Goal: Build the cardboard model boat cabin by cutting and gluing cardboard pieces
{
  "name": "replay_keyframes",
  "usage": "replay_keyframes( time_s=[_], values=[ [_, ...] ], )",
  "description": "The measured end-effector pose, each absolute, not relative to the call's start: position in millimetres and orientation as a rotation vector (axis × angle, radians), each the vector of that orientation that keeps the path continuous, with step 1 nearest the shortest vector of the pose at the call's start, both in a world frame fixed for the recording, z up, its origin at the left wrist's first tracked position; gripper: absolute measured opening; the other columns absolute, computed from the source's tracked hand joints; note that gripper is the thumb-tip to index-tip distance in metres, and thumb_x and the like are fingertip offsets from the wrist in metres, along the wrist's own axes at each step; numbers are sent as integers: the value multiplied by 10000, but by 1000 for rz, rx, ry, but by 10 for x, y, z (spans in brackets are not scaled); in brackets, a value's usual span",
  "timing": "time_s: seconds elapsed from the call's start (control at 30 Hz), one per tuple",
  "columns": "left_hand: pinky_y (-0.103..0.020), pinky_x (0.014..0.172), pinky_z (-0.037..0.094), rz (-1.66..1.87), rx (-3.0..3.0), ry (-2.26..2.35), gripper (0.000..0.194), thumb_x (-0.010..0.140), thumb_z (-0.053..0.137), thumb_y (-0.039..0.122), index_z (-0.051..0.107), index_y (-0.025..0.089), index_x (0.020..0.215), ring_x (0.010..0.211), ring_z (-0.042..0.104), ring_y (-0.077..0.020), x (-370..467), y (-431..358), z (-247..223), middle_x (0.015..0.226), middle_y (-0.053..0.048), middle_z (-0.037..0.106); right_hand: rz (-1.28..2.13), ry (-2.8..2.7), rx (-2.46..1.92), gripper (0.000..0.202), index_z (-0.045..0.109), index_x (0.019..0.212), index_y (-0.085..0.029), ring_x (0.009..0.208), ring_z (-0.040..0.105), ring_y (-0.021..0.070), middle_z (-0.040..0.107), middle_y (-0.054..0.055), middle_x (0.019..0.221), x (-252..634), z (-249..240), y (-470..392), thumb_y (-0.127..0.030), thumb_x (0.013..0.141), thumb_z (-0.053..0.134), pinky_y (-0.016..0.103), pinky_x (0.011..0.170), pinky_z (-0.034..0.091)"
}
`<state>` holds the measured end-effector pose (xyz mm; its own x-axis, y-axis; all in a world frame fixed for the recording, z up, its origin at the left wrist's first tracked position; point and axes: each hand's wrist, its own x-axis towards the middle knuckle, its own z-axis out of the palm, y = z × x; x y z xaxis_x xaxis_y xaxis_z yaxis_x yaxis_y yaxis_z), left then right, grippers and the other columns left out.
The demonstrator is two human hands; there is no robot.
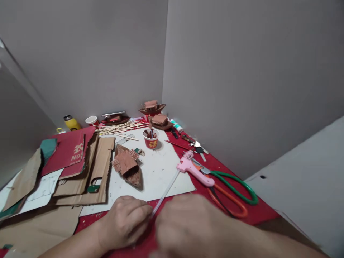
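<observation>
My left hand [126, 220] is closed at the near edge of the red tabletop [172, 199], fingers curled down; whatever they hold is hidden. Beside it my right hand [185, 222] is also curled closed, blurred, its fingertips out of sight. Between the hands ends a clear glue stick [170, 186], which runs from the back of a pink glue gun [197, 173]. I cannot tell whether either hand touches the stick. Ahead, a brown cardboard model boat [127, 165] with a roofed cabin rests on a white board [161, 172].
Cut cardboard pieces [100, 168] are stacked at left. Green-and-orange-handled scissors [233, 182] lie right, by keys [199, 147]. A red paper cup [151, 139] holds brushes. Behind are thin wooden sticks [120, 128], more model boats [152, 106] and a yellow bottle [72, 123].
</observation>
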<state>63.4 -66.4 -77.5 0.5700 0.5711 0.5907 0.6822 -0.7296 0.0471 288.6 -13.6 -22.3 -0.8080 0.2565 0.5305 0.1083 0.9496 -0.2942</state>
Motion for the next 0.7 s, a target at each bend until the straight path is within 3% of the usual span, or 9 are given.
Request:
replay_keyframes(
  time_s=[0.1,0.23,0.3,0.4,0.5,0.7],
  values=[
    [-297,611,555,-935,-2557,-1091,199,891,517,120,612,116,1067,705,707,-183,543,-656,-812,948,-132,758,370,-2436,-596,230,601,812,-193,639,600,143,640,3,712,3136,-280,59,-253,995,477,265,613,485],
    [-311,697,572,-1070,-2548,-1106,328,839,587,44,634,133,1150,830,734,-223,540,-671,-836,1035,-151,758,493,-2299,-889,193,599,832,-214,654,619,136,667,4,748,3418,-502,195,-230,980,474,240,612,464],
    [-289,686,573,-1427,-2607,-1322,299,865,570,70,653,169,1134,800,740,-208,613,-690,-795,955,-111,772,538,-2273,-854,169,604,847,-220,676,633,133,680,0,769,3422,-584,151,-224,973,491,232,636,473],
    [-192,447,470,-2291,-2525,-2147,125,908,601,240,689,192,983,448,617,-88,745,-702,-730,797,-39,752,648,-2216,-711,100,631,937,-229,757,667,133,713,0,849,3248,-626,10,-210,957,535,223,708,496],
    [-153,410,405,-2921,-2374,-2457,169,847,699,333,707,180,918,363,522,-26,821,-695,-714,767,-21,738,754,-2123,-584,123,642,1051,-221,813,681,138,730,13,912,2987,-627,-106,-227,938,595,222,749,506],
    [-187,454,498,-3274,-2481,-2275,154,833,719,314,747,192,923,360,539,-31,859,-729,-744,764,-20,736,932,-1956,-426,51,660,936,-188,702,668,114,720,-1,769,2693,-663,-174,-183,926,611,200,687,509]
  ],
)
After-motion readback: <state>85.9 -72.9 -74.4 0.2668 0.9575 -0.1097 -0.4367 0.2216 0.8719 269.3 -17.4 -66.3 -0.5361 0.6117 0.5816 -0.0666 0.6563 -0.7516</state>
